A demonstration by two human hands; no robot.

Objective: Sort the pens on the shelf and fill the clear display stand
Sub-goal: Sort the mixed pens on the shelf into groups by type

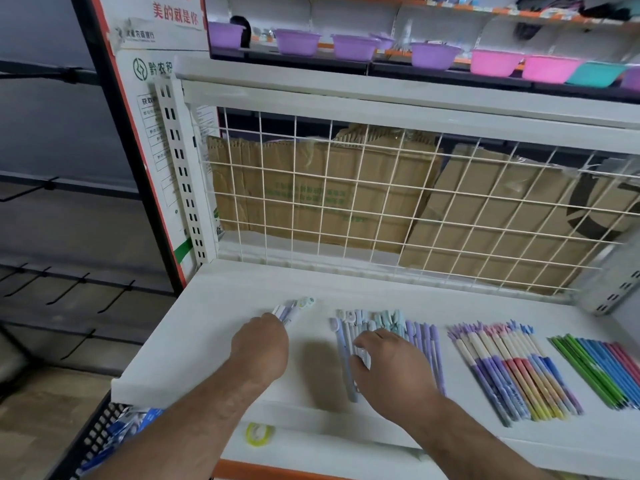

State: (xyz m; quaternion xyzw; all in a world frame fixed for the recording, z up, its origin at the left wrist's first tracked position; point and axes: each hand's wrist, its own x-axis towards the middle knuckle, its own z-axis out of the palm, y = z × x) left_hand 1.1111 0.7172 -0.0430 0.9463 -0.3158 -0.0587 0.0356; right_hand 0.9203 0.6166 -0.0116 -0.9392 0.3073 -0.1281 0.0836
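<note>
A white shelf (207, 341) is being viewed from above, with pens being laid out in groups, long axes running 12 to 6 o'clock. A pink-and-purple row (512, 368) and a green-and-blue row (599, 368) are lying at 3 o'clock. The mixed pastel pile (420, 336) is being covered by the right grip (388, 362), fingers curled down; whether a pen is being pinched cannot be told. At the pile's 9 o'clock, a small bundle (294, 308) is being clasped in the left grip (261, 344). The right grip is judged nearer the pile. No clear stand is being shown.

Lilac pens (427, 344), purple bowls (298, 41), white shelf (214, 327).
</note>
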